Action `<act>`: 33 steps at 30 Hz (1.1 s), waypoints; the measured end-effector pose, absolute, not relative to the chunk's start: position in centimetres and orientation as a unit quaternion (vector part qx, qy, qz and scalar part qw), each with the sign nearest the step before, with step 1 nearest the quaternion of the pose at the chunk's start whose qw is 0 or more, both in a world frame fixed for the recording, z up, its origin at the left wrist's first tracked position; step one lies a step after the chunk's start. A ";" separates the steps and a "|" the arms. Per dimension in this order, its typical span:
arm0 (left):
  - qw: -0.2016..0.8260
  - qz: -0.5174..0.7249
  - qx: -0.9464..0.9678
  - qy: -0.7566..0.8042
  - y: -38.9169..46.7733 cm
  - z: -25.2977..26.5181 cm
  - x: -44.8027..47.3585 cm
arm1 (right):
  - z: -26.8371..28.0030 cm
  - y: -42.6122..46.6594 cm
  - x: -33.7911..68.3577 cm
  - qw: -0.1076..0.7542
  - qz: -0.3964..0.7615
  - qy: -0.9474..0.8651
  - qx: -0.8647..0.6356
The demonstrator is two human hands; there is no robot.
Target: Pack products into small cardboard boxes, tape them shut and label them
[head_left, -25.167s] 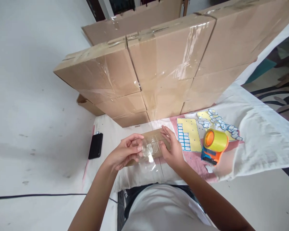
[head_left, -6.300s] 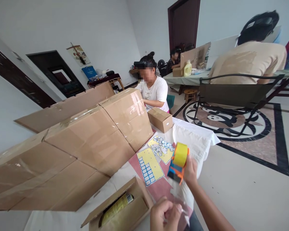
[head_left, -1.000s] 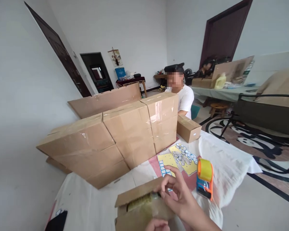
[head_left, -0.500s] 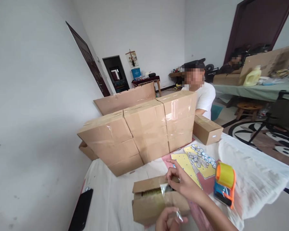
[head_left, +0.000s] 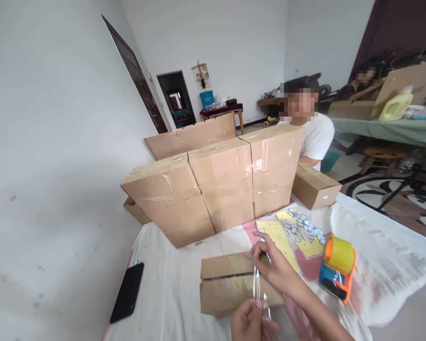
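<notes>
A small cardboard box lies in front of me, its two top flaps nearly meeting along a dark seam. Across its right part runs a strip of clear tape, stretched between my hands. My left hand is closed at the near side of the box, pinching the near end of the strip. Over the far right part of the top, my right hand has its thumb and fingers together at the tape's other end, with one finger reaching out. To the right stands an orange and blue tape dispenser with a yellowish roll.
Taped cardboard boxes are stacked like a wall at the back of the cloth-covered table. Another long box is at the far right, near a person in a white shirt. A black phone lies left.
The box's flaps have come closer together, narrowing the gap. The tape strip now spans the seam between my hands. The whole view has shifted slightly.
</notes>
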State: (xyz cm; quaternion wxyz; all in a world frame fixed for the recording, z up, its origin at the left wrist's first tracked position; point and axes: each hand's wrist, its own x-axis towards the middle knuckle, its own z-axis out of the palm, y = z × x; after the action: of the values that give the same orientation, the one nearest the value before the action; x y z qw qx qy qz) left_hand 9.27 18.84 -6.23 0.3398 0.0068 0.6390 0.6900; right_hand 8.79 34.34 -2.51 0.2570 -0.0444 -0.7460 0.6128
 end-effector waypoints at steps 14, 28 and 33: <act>0.360 0.660 -0.043 0.658 18.3 -3.5 10.2 | -2.6 33.4 9.2 0.271 0.562 -0.778 -0.076; 0.308 0.669 -0.101 0.669 18.9 -2.4 10.1 | -1.9 33.7 8.5 0.218 0.494 -0.839 -0.067; 0.337 0.636 -0.132 0.681 18.2 -1.9 9.3 | -2.9 32.8 8.5 0.250 0.472 -0.840 -0.095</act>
State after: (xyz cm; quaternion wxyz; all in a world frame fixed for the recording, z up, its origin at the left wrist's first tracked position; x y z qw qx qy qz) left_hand 9.30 18.15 -1.91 0.3372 -0.1321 0.6814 0.6360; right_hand 8.47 32.85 -2.89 0.2496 -0.0952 -0.8399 0.4724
